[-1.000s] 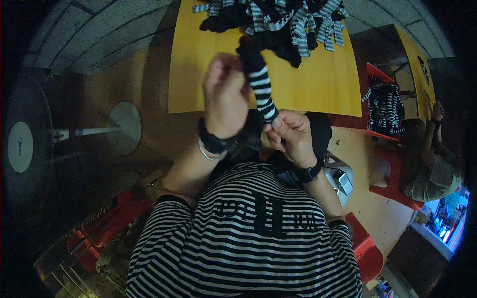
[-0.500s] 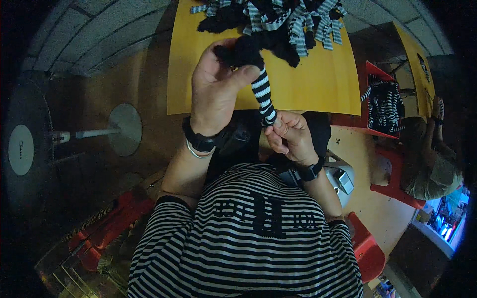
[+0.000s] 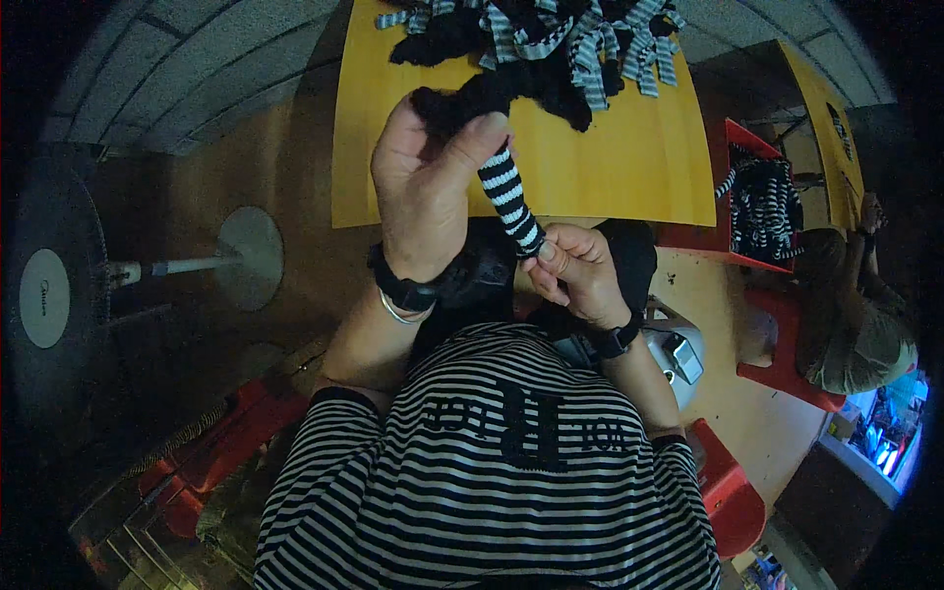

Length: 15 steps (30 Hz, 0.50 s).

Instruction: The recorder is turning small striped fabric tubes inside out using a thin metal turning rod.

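Between my two hands stretches a black-and-white striped knit tube (image 3: 505, 200), slanting down to the right in front of the table's near edge. My left hand (image 3: 425, 187) is closed on its upper end, with black fluffy fabric (image 3: 479, 96) bunched above the thumb. At the lower end, my right hand (image 3: 580, 273) pinches the dark tip between thumb and fingers. Whether the tube and the fluffy fabric are joined is hidden under my left thumb. A heap of black fluffy pieces with grey-and-black striped strips (image 3: 590, 69) lies on the table beyond.
The yellow table (image 3: 629, 167) spans the area before me. To its right stands a red crate (image 3: 733, 241) full of striped pieces. A pedestal fan (image 3: 45, 298) is at the left. Another person (image 3: 860, 339) sits at the far right by a second yellow table (image 3: 821, 128).
My left hand has shifted slightly left, taking the tube's upper end with it, so the tube leans more. My right hand keeps its pinch almost in place.
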Each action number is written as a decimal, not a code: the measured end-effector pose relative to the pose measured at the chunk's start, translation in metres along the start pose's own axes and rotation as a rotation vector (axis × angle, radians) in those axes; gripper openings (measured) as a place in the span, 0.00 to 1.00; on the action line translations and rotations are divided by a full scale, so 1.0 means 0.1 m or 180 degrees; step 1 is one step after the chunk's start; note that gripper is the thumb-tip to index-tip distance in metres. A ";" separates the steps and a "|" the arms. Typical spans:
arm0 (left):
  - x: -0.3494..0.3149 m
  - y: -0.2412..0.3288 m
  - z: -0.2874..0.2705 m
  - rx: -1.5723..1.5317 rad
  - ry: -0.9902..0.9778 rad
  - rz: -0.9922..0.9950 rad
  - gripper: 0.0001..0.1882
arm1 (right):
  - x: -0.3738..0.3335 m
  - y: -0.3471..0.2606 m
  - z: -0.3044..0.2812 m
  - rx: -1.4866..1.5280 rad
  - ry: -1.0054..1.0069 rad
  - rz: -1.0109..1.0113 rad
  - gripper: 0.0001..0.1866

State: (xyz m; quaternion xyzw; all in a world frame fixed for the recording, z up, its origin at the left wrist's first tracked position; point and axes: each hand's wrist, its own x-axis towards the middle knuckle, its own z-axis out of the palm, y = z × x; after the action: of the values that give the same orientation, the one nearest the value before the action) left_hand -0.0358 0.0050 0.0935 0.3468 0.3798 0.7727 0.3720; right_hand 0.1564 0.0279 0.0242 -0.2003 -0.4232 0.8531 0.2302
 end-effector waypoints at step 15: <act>-0.17 -0.07 0.21 -0.0271 0.0280 -0.0223 0.10 | 0.10 0.01 0.14 0.0356 -0.0106 -0.0187 0.14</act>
State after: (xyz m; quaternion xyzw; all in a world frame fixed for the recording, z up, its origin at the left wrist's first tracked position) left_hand -0.0086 0.0007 0.0934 0.2830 0.3745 0.7891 0.3962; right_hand 0.1407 0.0243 0.0300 -0.1603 -0.3843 0.8715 0.2589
